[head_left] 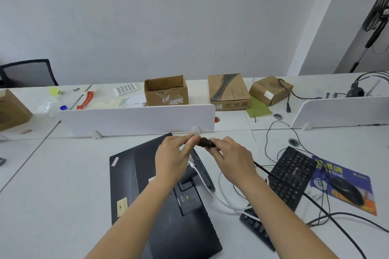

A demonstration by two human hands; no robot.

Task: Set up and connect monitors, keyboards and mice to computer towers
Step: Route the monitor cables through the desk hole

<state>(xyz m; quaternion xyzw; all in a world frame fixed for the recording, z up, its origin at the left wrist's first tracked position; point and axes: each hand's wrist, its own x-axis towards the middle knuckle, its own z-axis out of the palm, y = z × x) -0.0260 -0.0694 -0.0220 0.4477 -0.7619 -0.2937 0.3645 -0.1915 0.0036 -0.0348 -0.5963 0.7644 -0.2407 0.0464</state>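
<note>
A black monitor (147,185) lies face down on the white desk (63,174), its stand base (203,171) sticking up. Above it I hold a black cable plug (205,142) between both hands. My right hand (229,160) grips the plug's body, and its black cable (294,189) trails off to the right. My left hand (174,156) pinches the plug's front end with its fingertips. A white cable (223,197) runs from the monitor's back towards a black keyboard (290,176). A black mouse (347,190) rests on a blue mouse pad (345,176).
A white divider panel (136,120) stands behind the monitor, another (341,111) at the right. Beyond them lie cardboard boxes (166,90), a green notebook (259,108) and a headset (357,86). A second keyboard (256,227) pokes out under my right forearm. A fan (376,10) stands far right.
</note>
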